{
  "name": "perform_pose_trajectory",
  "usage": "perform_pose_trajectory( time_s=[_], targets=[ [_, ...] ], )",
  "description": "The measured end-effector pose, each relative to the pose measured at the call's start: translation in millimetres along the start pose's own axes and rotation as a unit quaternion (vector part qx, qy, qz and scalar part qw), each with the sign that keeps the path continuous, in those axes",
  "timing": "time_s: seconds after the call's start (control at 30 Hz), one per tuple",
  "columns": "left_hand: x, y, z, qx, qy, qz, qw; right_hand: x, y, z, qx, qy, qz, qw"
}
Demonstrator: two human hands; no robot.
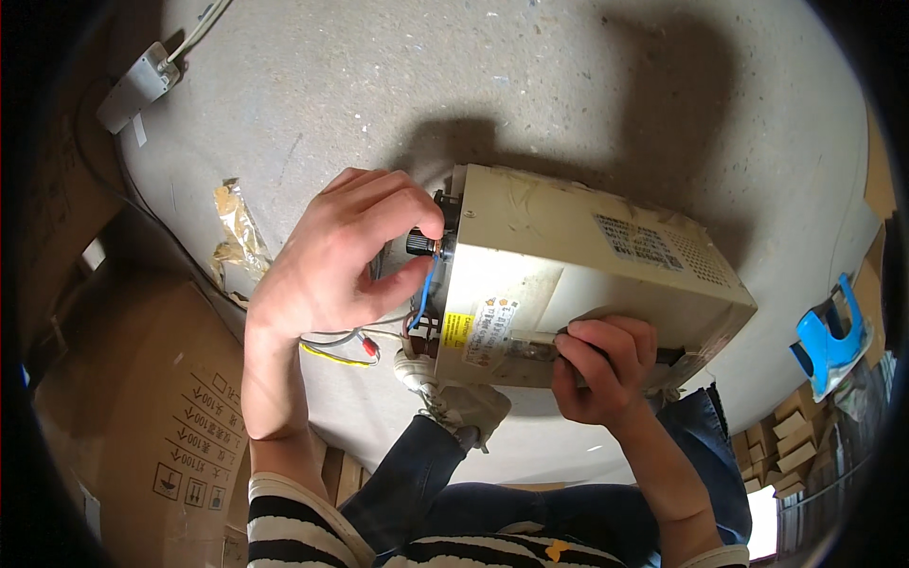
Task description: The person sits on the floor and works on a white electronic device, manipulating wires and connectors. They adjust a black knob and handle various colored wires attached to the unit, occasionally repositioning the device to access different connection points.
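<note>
A beige metal power unit [516,275] lies on the floor in front of me, with labels and a vented panel on its casing. At its left end, my left hand [346,251] has thumb and index finger closed around a black ribbed terminal knob [418,243]. A blue wire [428,289] runs down from beside that knob. Curled fingers of my right hand [606,369] grip the flat handle [532,339] on the near side of the unit; most of the handle is hidden behind them.
Loose wires with a red connector [370,347] lie left of the unit. A large cardboard box [123,398] stands at the left, near crumpled clear tape [240,232]. A power strip [138,87] lies far left; a blue plastic piece [828,336] is at right, above small cartons [791,440].
</note>
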State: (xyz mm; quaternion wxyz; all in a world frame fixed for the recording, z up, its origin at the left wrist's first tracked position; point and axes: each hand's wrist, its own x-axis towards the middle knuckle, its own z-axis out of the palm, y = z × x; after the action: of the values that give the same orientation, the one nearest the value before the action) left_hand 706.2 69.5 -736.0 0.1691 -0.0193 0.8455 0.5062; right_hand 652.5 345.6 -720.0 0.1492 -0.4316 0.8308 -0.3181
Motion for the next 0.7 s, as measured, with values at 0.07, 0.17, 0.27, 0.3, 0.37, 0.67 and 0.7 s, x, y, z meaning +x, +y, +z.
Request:
perform_pose_trajectory(
  time_s=[0.07, 0.17, 0.27, 0.3, 0.37, 0.67, 0.7],
  targets=[
    [4, -1, -2, 0.006, -0.025, -0.002, 1.000, 0, 1, 1, 0.002, 0.001, 0.000, 1.000],
    [7, -1, -4, 0.014, -0.044, 0.000, 0.999, 0, 1, 1, 0.002, 0.000, -0.001, 1.000],
    [5, -1, -4, 0.008, -0.032, -0.003, 0.999, 1, 1, 1, 0.004, -0.003, -0.002, 1.000],
    [3, -2, -2, -0.001, -0.021, -0.010, 1.000, 1, 2, 1, 0.004, -0.003, -0.001, 1.000],
    [0, -3, 0, -0.020, -0.010, -0.019, 1.000, -1, 1, 1, 0.002, -0.002, 0.004, 1.000],
    [-5, -5, 7, -0.055, 0.009, -0.022, 0.998, 1, 1, 0, 0.000, -0.004, -0.001, 1.000],
    [-4, -6, 6, -0.039, 0.009, -0.006, 0.999, 1, 0, 0, 0.001, -0.005, 0.000, 1.000]
  ],
)
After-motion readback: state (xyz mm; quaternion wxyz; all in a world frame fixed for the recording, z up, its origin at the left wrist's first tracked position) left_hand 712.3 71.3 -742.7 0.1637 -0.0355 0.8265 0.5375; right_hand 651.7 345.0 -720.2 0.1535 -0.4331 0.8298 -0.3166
